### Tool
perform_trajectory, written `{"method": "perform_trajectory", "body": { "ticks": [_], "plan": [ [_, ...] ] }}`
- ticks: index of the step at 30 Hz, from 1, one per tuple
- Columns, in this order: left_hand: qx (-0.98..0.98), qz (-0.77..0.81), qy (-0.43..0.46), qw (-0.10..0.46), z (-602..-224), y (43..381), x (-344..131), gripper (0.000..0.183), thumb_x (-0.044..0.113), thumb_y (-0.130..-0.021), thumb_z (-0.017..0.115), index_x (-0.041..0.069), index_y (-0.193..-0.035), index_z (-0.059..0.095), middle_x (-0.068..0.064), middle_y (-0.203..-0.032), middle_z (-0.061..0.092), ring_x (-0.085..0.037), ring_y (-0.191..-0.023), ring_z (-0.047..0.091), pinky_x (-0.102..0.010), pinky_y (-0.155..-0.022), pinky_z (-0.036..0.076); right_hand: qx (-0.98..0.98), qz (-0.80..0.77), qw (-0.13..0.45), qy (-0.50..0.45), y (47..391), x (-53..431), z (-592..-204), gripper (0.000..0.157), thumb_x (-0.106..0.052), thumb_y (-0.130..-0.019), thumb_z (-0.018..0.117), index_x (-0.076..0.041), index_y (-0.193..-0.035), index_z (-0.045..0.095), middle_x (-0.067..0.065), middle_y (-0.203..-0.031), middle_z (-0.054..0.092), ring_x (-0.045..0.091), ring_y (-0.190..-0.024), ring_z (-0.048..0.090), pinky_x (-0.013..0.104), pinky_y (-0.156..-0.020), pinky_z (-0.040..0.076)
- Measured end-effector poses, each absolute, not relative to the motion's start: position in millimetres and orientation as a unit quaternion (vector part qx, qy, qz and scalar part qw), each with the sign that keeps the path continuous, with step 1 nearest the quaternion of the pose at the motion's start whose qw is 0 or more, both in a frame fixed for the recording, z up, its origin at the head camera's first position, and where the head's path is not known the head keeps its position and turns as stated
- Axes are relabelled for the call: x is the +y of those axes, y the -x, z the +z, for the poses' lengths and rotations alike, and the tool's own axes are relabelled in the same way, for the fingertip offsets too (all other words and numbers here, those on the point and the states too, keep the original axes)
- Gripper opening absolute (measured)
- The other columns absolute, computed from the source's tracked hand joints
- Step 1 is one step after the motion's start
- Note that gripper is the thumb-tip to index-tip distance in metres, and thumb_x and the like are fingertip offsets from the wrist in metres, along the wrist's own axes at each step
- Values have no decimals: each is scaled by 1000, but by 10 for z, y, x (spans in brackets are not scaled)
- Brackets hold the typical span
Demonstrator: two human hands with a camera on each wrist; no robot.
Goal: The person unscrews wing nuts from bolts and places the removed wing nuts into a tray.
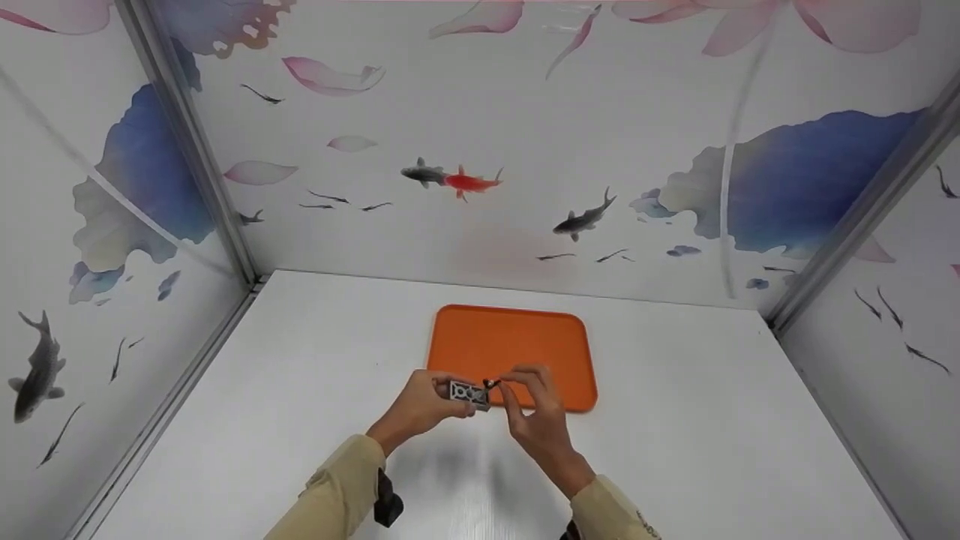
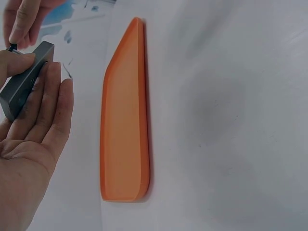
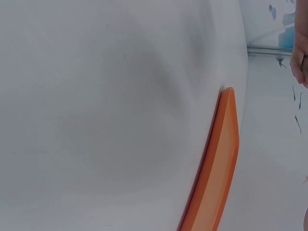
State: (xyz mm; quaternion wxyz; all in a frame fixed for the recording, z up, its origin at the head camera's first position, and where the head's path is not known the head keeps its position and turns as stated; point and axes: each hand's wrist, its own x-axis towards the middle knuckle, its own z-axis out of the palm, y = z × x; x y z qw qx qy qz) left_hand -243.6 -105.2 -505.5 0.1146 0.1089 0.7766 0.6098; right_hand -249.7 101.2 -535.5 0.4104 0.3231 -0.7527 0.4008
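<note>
My left hand (image 1: 420,405) grips a small grey rectangular block (image 1: 469,395) by its left end, above the near edge of the orange tray. The block's face towards me has dark recesses and round shapes. At its right end, my right hand (image 1: 541,420) pinches a small dark piece (image 1: 492,383) between thumb and fingertips; its kind is too small to make out. In the left wrist view the block (image 2: 30,79) shows a smooth long side, with the left thumb over it and the fingers behind. The right wrist view shows only part of a hand (image 3: 298,65) at its edge.
An orange tray (image 1: 517,337) lies on the white table (image 1: 337,337) beyond and beneath the hands. Printed panels with fish and petals (image 1: 450,97) stand at the back and both sides, with metal posts (image 1: 199,150) at the corners.
</note>
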Motion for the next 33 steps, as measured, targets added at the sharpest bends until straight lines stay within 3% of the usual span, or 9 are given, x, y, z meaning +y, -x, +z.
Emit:
{"method": "perform_trajectory", "body": {
  "ticks": [7, 16, 27, 33],
  "plan": [
    [779, 607, -104, 116, -5039, 2440, -1050, 34, 11, -81, 79, 4, -113, 73, -12, -103, 77, -15, -88, 73, -40, -85, 62, -759, 390, 419, -311, 2512, 1022, -5360, 27, 7, -76, 81, -6, -95, 68, 4, -96, 63, 16, -92, 60, 22, -80, 55],
    [781, 604, -109, 112, -5045, 2437, -1043, 34, 12, -80, 79, 3, -113, 73, -12, -103, 77, -15, -88, 73, -30, -81, 62, -757, 392, 420, -312, 2501, 1022, -5363, 26, 6, -78, 80, -8, -99, 72, 5, -96, 63, 16, -90, 59, 19, -79, 54],
    [776, 608, -120, 114, -5062, 2437, -1050, 35, 11, -81, 77, -1, -113, 71, -14, -101, 77, -15, -87, 74, -29, -80, 62, -742, 411, 406, -339, 2477, 1004, -5360, 28, 5, -82, 74, -7, -107, 73, 8, -101, 64, 20, -94, 57, 30, -78, 52],
    [773, 612, -119, 118, -5065, 2442, -1050, 35, 10, -82, 76, -2, -114, 70, -14, -102, 77, -15, -87, 74, -29, -81, 62, -755, 410, 388, -335, 2451, 1009, -5352, 26, 1, -84, 74, -7, -108, 73, 8, -102, 63, 19, -96, 59, 30, -80, 54]
  ]
}}
